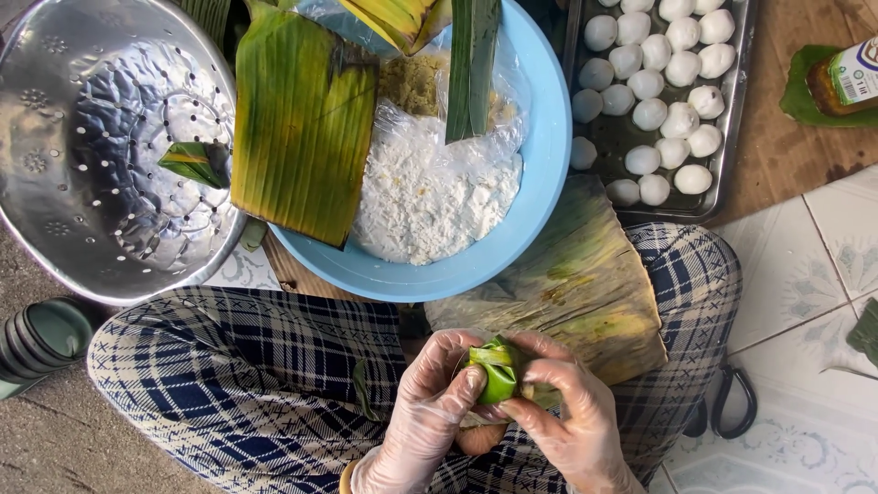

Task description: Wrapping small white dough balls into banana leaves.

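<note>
Both my hands wear thin clear gloves and meet low in the middle of the view, above my lap in blue plaid trousers. My left hand (422,416) and my right hand (574,416) together pinch a small folded green banana-leaf parcel (497,370). The left fingers press its left side; the right fingers wrap its right side and underside. What is inside the parcel is hidden.
A stack of banana leaves (585,284) lies on my right knee. A blue bowl (540,183) holds white flour, yellow filling and leaves. A perforated metal colander (91,155) is at left, a metal tray (732,119) of white dough balls at upper right, scissors (732,402) on the tiled floor.
</note>
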